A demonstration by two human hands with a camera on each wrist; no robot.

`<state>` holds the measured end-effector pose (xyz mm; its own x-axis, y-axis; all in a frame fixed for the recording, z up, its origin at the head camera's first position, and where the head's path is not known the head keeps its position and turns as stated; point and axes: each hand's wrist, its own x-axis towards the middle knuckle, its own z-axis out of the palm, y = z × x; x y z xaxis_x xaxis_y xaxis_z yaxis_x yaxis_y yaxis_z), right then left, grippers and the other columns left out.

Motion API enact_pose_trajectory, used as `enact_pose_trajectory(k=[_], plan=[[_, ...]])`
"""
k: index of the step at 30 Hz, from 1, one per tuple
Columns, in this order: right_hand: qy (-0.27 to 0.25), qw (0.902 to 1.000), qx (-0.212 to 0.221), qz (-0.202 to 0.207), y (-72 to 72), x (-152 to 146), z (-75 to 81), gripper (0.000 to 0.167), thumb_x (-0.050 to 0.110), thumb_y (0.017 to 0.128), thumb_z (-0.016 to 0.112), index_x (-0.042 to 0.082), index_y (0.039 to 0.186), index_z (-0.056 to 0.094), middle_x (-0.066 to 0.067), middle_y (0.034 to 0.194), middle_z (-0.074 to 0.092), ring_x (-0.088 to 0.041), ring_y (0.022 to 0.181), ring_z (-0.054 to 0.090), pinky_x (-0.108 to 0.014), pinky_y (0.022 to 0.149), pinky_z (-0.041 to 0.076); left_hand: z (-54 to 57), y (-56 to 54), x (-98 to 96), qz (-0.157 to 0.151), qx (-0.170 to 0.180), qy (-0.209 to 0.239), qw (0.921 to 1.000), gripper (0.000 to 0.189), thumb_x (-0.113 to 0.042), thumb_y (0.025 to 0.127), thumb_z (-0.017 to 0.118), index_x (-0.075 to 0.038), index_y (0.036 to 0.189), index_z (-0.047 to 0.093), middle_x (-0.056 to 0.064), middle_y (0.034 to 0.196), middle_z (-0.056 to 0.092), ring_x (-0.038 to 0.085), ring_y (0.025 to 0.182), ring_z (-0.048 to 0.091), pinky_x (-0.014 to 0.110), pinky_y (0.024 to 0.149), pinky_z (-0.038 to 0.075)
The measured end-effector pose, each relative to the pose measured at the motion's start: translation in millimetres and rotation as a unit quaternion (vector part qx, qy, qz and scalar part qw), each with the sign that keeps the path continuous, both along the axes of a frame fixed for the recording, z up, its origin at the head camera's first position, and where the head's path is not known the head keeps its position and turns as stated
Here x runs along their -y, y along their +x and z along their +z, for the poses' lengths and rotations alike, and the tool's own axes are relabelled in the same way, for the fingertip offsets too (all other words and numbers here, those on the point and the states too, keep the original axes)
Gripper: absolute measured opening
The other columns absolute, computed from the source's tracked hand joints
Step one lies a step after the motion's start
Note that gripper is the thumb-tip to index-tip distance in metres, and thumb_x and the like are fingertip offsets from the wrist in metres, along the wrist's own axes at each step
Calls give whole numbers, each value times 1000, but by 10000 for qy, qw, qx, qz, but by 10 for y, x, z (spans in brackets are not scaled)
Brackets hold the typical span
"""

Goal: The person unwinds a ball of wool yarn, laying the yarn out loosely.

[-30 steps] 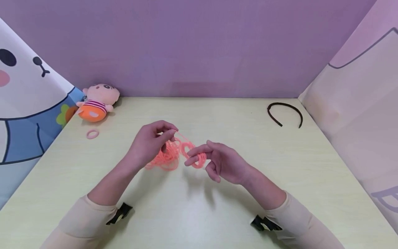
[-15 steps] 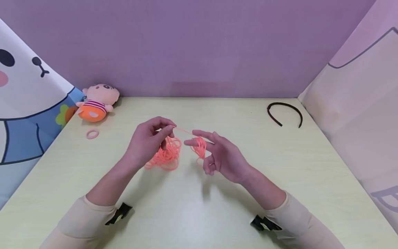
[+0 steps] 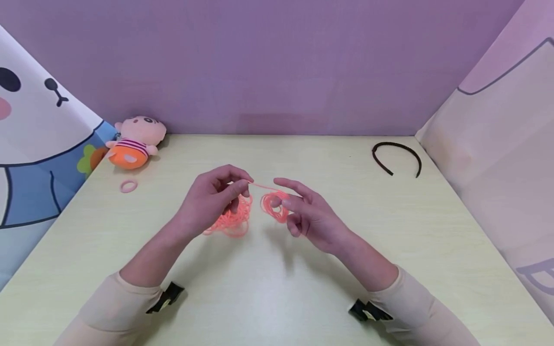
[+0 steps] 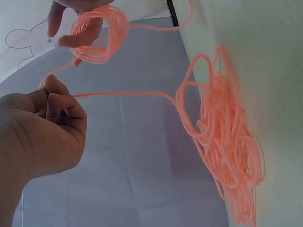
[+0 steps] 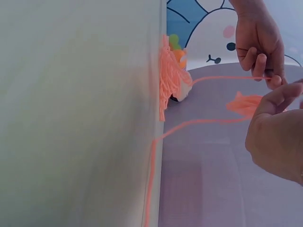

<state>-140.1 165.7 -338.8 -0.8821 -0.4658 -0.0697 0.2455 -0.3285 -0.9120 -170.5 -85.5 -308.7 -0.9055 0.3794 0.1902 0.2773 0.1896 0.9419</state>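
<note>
My left hand [image 3: 216, 194] pinches a coral-pink strand of yarn between thumb and fingertips. From there one length runs to a small wound coil [image 4: 113, 35] and another to a loose, tangled yarn pile [image 4: 227, 137] on the table. My right hand [image 3: 313, 216] holds the coil, which loops around a finger; the thumb side overlaps its near edge in the head view. The index finger stretches out above, while the lower fingers bend in. A separate tail [image 5: 199, 121] hangs from the coil to the tabletop. My left hand partly covers the pile [image 3: 233, 221] in the head view.
A plush doll [image 3: 135, 144] leans at the table's back left, with a pink ring [image 3: 128, 186] in front of it. A black headband [image 3: 398, 145] lies at the back right. Purple cloth [image 3: 277, 67] stands behind the table [image 3: 277, 298].
The right hand has risen slightly and turned around the coil, its index finger now extended. The left hand went up a little, then came back down and right, still pinching the strand.
</note>
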Motion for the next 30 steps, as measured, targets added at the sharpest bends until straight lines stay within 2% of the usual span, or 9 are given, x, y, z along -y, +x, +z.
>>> enact_pose_trajectory(k=[4,8,12,18,24,30], plan=[[88,9995,140,-277,-9,25,-7,54,7,99,60,14,150,44,0,96,69,-10,44,47,-22,45,34,38,2,31,218,-34,34,9998,15,-17,103,63,-8,113,68,13,89,64,27,60,55,30,50,47],[120,9987,156,-463,-10,31,-10,50,6,99,60,12,147,46,0,93,71,-10,43,41,-22,44,30,82,-38,91,708,142,268,9970,18,-19,103,62,-7,116,66,12,92,63,19,60,55,27,51,48],[81,9987,138,-492,-6,24,-10,49,6,100,58,11,146,45,0,91,69,-10,42,41,-22,44,28,113,-96,153,1150,268,679,9907,20,-20,103,61,-6,117,64,11,91,62,15,57,56,23,51,47],[10,9984,121,-544,-6,21,-13,45,6,99,59,11,142,47,2,87,67,-8,40,41,-21,44,28,137,-163,248,1688,289,1179,9781,14,-18,102,62,-9,113,66,7,88,62,12,53,56,20,47,45],[-15,9981,189,-591,-10,16,-19,43,6,98,60,11,140,49,4,86,68,-8,39,43,-21,43,29,162,-212,345,2228,603,1489,9615,17,-24,102,63,-13,115,65,5,93,63,13,54,56,21,47,44],[25,9979,253,-590,-8,18,-9,44,8,98,61,12,140,50,3,88,68,-9,40,41,-21,43,30,174,-251,419,2824,818,1508,9438,21,-28,103,61,-16,119,63,4,104,60,13,56,57,20,48,46]])
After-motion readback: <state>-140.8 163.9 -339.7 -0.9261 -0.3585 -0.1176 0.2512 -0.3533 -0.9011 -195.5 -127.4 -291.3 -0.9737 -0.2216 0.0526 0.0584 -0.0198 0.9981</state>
